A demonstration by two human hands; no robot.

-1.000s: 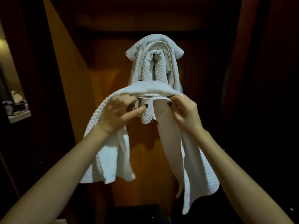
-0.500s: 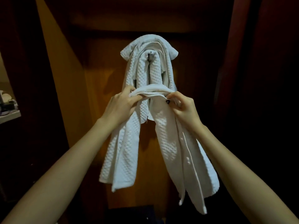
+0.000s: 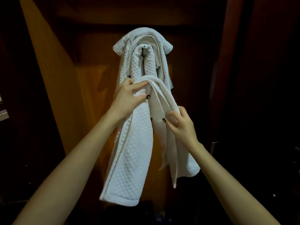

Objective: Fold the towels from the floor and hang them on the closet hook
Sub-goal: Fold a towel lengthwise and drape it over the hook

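Towels [image 3: 140,67], maybe three, on hook [image 3: 144,46]; hands [image 3: 128,99] [image 3: 182,127] grip towel [image 3: 134,153].

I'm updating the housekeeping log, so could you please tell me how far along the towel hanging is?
Done: white towels already drape over the closet hook. In hand: a folded waffle towel, pinched at its top fold by the left hand and lower by the right hand, below the hook. Left: lifting it onto the hook; whether more towels wait cannot be seen.
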